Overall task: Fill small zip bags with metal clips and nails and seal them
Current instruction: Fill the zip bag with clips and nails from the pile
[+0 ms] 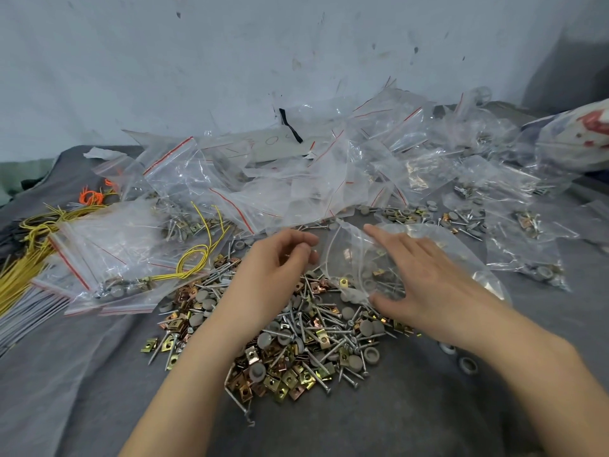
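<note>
Zip bag (357, 257) under flat right hand (428, 282); left hand (276, 262) curled, contents unclear.

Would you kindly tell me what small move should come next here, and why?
Probably bring the left hand to the mouth of the zip bag and drop in what it seems to pinch: the right hand lies flat on that bag, which holds few metal clips.

My left hand (280, 258), palm down, fingers curled toward the thumb, contents indiscernible; my right hand (418, 275), palm down, fingers straight and spread, thumb held out to the side; both forearms (184, 367) bare, converging from the lower edge.
</note>
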Demonstrator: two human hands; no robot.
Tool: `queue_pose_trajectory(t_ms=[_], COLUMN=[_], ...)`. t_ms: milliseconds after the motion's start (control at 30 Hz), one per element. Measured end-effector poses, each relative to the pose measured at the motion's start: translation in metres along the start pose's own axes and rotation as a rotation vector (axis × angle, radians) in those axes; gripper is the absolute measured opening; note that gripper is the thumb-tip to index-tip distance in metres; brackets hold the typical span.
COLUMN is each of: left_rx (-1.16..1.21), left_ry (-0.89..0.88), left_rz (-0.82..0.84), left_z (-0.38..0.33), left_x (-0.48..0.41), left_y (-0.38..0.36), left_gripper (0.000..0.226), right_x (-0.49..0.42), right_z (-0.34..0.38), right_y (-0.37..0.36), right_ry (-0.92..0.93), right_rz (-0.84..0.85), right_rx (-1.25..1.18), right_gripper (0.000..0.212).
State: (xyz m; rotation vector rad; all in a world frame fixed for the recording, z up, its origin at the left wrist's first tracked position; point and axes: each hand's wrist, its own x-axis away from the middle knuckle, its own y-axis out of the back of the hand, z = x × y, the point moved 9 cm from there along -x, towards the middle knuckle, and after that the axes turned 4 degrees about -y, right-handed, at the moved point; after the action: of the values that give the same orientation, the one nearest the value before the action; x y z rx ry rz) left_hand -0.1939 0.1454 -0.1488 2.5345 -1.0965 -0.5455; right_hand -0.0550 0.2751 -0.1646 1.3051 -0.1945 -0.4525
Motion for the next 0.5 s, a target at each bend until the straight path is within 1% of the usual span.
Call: queue_pose_trajectory(t_ms=[133, 233, 300, 400, 500], left_rx=[-0.267, -0.469, -0.583, -0.629, -0.638], left_ry=[-0.124, -0.209, -0.279, -0.339, -0.358], left_rz=[0.136, 0.260, 0.313, 0.333, 0.306], left_z=[-0.004, -0.005, -0.008, -0.012, -0.012], left_x=[0.012, 0.025, 0.033, 0.039, 0.042], left_y=[-0.007, -0.017, -0.022, -0.020, -0.018], left_gripper=[0.016, 0.018, 0.019, 0.018, 0.019], right_x=[-0.002, -0.003, -0.004, -0.005, -0.006], right_z=[0.001, 0.002, 0.002, 0.003, 0.002], right_y=[-0.003, -0.004, -0.004, -0.005, -0.004], right_ry=[-0.009, -0.011, -0.011, -0.011, -0.012], right_rz=[-0.001, -0.015, -0.026, -0.025, -0.021], right_rx=[0.026, 0.030, 0.033, 0.032, 0.040], right_gripper=[0.099, 0.100, 0.100, 0.101, 0.100])
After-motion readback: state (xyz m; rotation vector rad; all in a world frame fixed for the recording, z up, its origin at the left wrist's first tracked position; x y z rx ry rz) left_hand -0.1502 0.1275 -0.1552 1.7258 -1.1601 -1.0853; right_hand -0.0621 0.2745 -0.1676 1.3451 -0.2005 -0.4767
